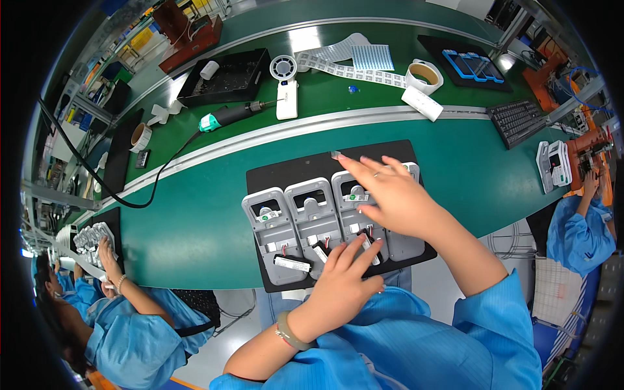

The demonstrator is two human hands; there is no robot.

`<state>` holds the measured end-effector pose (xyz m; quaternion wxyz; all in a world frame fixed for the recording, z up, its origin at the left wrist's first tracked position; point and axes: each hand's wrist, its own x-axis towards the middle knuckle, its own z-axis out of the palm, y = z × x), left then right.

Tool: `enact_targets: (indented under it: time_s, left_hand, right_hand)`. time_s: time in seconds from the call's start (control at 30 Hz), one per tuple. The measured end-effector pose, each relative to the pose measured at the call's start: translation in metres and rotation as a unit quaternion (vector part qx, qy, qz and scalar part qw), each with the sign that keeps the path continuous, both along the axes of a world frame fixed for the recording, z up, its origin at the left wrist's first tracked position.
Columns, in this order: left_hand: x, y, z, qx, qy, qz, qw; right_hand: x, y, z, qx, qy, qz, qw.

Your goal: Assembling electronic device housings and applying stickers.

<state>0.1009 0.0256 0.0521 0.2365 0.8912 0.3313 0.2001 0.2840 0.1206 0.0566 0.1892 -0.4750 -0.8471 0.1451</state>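
Observation:
A black tray (279, 170) lies on the green belt in front of me and carries several open grey plastic housings (275, 234) side by side, each with small wires and a white part inside. My left hand (341, 283) rests at the tray's near edge, its fingers spread and touching the lower end of a middle housing (316, 221). My right hand (390, 195) lies flat over the right-hand housings, fingers stretched toward the tray's far edge. Neither hand grips anything that I can see. The rightmost housings are mostly hidden under my right hand.
On the far bench lie an electric screwdriver (227, 117) with its cable, a white handheld fan (285, 84), a black parts tray (224, 78), label sheets (354, 62) and a tape roll (424, 75). A keyboard (517, 120) sits at the right. Co-workers in blue coats sit at the left (110, 260) and right (582, 227).

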Motion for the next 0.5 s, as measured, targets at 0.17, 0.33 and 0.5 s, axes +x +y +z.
enact_targets:
  time_s: [0.17,0.33,0.5]
  left_hand:
    - [0.007,0.006,-0.02,0.165,0.06,0.004,0.984]
    - [0.005,0.02,-0.023,0.236,0.024,0.03,0.971]
    - [0.007,0.02,-0.027,0.253,0.007,0.026,0.967]
  right_hand:
    - [-0.005,0.029,-0.013,-0.112,-0.113,0.025,0.987]
    - [-0.013,0.041,-0.002,-0.203,-0.142,0.016,0.969]
    - [-0.011,0.028,-0.003,-0.181,0.019,-0.047,0.982]
